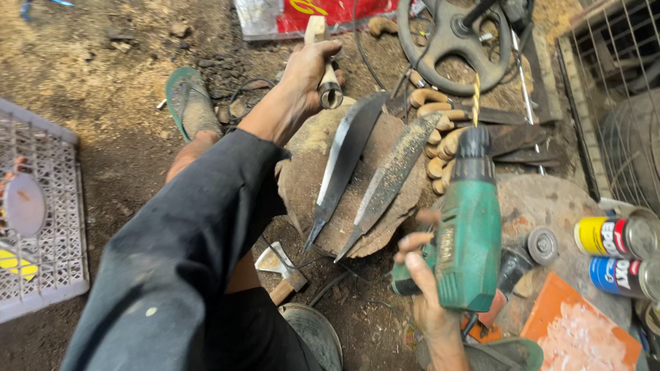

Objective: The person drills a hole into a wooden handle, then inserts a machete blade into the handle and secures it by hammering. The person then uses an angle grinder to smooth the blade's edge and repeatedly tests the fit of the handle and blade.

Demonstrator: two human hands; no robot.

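Our left hand (311,67) grips a wooden handle (323,60) with a metal ferrule, held above the round stump (395,219). Our right hand (419,276) holds a green drill (467,230), its bit pointing away from us. Two dark blades (344,161) lie side by side on the stump, tips toward us. More wooden handles (440,141) are piled just beyond, near a steering wheel (451,34). Spray cans (620,235) lie to the right.

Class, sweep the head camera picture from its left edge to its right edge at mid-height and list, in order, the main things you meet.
White plastic crate → dark sleeve → two blades on a flat stone → green drill in the right hand → two spray cans → wire cage.
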